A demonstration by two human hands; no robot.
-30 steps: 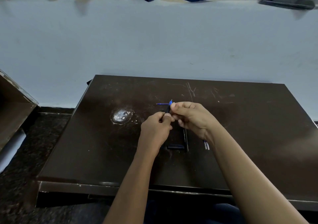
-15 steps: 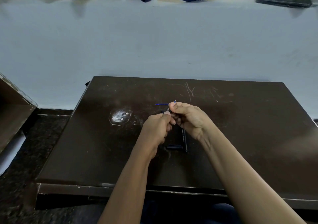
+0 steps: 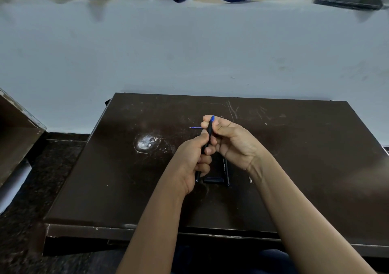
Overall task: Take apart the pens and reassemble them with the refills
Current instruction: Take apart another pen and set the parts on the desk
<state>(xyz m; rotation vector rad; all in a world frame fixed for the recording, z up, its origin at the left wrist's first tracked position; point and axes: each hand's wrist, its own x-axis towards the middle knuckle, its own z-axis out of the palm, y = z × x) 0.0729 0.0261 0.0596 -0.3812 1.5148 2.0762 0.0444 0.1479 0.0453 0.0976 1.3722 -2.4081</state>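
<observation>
Above the middle of the dark table, a black pen with a blue tip is held at a slight tilt between both hands. Its lower barrel is wrapped by the curled fingers of the left hand. The upper end, just below the tip, is pinched between thumb and fingertips of the right hand. A thin blue refill lies loose on the table just beyond the hands, so at least one pen is judged to have been opened. Whether the held pen is being unscrewed or closed cannot be told. A black case lies beneath the hands; its contents are hidden, so the remaining work cannot be counted
</observation>
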